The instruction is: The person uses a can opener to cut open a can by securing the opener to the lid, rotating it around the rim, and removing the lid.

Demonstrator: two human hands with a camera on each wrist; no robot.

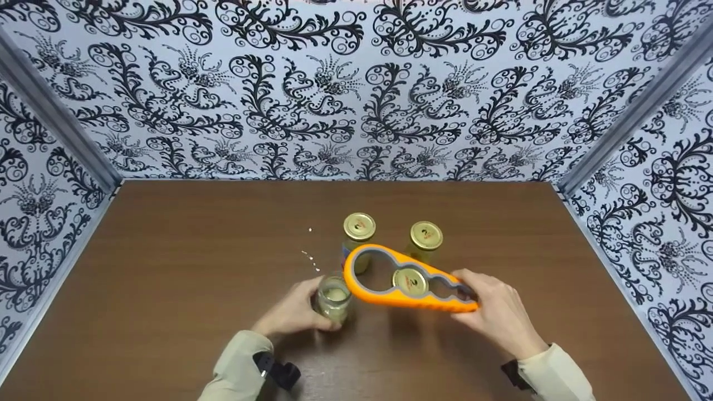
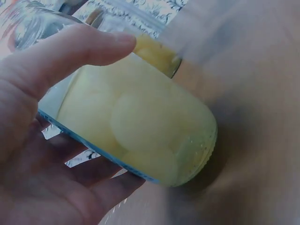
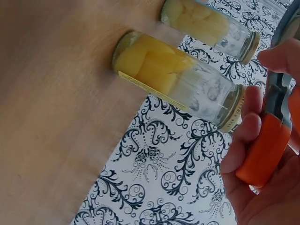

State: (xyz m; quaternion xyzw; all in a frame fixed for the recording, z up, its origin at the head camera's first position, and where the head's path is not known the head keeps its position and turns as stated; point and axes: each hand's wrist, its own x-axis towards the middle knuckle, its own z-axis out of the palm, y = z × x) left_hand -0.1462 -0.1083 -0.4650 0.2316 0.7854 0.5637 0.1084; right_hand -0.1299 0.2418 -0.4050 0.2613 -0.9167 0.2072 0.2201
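Note:
My left hand (image 1: 303, 309) grips a lidless glass jar (image 2: 136, 117), its thumb on one side and fingers round the other. Pale, rounded fruit pieces in liquid fill much of it, and a blue-edged label shows. In my right hand (image 1: 496, 309) is an orange jar opener (image 1: 384, 301) with grey toothed edges, held by its narrow end. A gold lid (image 1: 410, 282) appears within the opener's middle opening. The opener's wide end reaches toward the open jar's rim in the head view. Fingers and thumb curl round the orange handles in the right wrist view.
Two lidded jars stand behind the opener: one with a blue-edged label (image 1: 359, 227), and one holding yellow fruit (image 3: 154, 65). Small whitish drops (image 1: 309, 258) lie on the brown table (image 1: 195, 239). Black-and-white patterned walls (image 1: 312, 111) border the table.

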